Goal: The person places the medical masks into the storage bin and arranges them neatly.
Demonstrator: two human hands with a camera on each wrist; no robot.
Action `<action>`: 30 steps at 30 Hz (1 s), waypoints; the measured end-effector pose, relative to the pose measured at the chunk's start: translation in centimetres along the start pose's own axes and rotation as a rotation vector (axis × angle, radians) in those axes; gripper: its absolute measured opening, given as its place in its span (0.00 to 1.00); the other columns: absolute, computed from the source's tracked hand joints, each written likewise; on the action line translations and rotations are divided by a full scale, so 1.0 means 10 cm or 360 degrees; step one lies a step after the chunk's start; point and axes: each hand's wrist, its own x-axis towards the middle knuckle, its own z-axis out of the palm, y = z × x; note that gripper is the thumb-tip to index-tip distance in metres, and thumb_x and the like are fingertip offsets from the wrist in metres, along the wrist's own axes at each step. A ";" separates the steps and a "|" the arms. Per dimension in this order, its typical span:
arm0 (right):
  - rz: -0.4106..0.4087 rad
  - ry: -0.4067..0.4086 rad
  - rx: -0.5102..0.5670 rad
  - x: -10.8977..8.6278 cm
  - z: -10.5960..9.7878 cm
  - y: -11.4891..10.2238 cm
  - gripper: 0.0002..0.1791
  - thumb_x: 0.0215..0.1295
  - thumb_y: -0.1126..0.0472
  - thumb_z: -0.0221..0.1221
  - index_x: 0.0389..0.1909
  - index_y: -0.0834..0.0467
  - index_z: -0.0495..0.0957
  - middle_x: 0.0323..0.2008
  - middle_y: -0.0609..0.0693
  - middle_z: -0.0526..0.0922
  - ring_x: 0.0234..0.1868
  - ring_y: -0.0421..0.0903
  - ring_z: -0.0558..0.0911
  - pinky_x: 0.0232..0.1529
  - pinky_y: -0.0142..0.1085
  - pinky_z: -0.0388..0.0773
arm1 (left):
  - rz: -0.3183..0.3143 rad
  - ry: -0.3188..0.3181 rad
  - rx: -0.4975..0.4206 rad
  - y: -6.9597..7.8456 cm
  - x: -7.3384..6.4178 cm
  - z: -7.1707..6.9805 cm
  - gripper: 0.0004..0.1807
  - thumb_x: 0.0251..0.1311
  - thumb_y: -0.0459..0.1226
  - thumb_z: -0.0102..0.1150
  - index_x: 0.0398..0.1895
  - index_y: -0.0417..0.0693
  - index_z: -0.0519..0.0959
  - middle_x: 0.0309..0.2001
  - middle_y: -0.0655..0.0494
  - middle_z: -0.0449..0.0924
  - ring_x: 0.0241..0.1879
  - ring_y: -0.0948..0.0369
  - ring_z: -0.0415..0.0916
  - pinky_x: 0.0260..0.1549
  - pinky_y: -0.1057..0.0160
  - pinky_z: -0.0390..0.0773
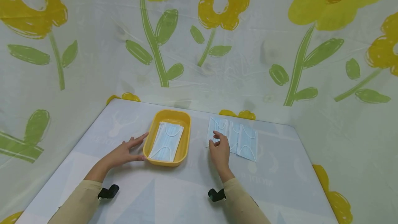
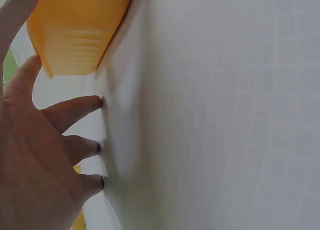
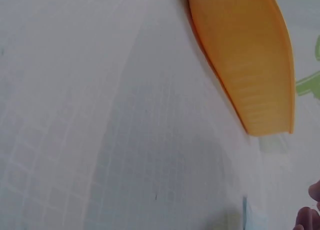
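A yellow plastic tray with blue disposable face masks lying in it stands in the middle of the table. My left hand is at its left side, fingers spread, with thumb and index fingertip right at the rim. In the left wrist view the index finger reaches the tray's wall. To the right, a row of overlapping masks lies flat: a left mask, a middle one and a right one. Over the left mask hovers my right hand, fingers loosely bent and holding nothing.
Everything rests on a pale patterned table. A curtain printed with yellow flowers hangs behind and around it. Each sleeve has a small black camera, the left one and the right one.
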 end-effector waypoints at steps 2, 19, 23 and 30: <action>0.0014 0.0016 -0.0017 0.01 -0.03 0.05 0.20 0.66 0.67 0.62 0.59 0.58 0.79 0.49 0.56 0.80 0.35 0.45 0.77 0.36 0.34 0.76 | -0.0002 -0.0001 -0.0004 0.00 0.00 0.00 0.56 0.52 0.56 0.75 0.81 0.58 0.55 0.78 0.41 0.55 0.76 0.28 0.37 0.69 0.24 0.31; 0.0067 0.0088 -0.0099 0.04 -0.27 0.21 0.23 0.65 0.67 0.61 0.61 0.61 0.77 0.53 0.60 0.76 0.44 0.52 0.76 0.42 0.40 0.73 | 0.0030 -0.0007 -0.0026 0.01 0.01 0.01 0.56 0.52 0.56 0.75 0.81 0.58 0.55 0.77 0.40 0.57 0.76 0.28 0.37 0.69 0.24 0.32; 0.0072 0.0103 -0.0132 0.04 -0.31 0.25 0.23 0.65 0.67 0.61 0.61 0.61 0.77 0.52 0.59 0.77 0.45 0.54 0.77 0.42 0.41 0.74 | 0.0030 -0.0006 -0.0020 0.00 0.02 0.02 0.56 0.52 0.57 0.74 0.82 0.59 0.55 0.77 0.40 0.57 0.76 0.28 0.38 0.69 0.24 0.33; 0.0099 0.0106 -0.0197 0.06 -0.36 0.32 0.23 0.66 0.66 0.62 0.62 0.61 0.76 0.53 0.58 0.76 0.45 0.52 0.77 0.43 0.42 0.76 | 0.0010 -0.0005 0.0002 -0.02 0.03 0.02 0.56 0.52 0.57 0.74 0.82 0.59 0.55 0.77 0.41 0.57 0.76 0.29 0.38 0.69 0.23 0.35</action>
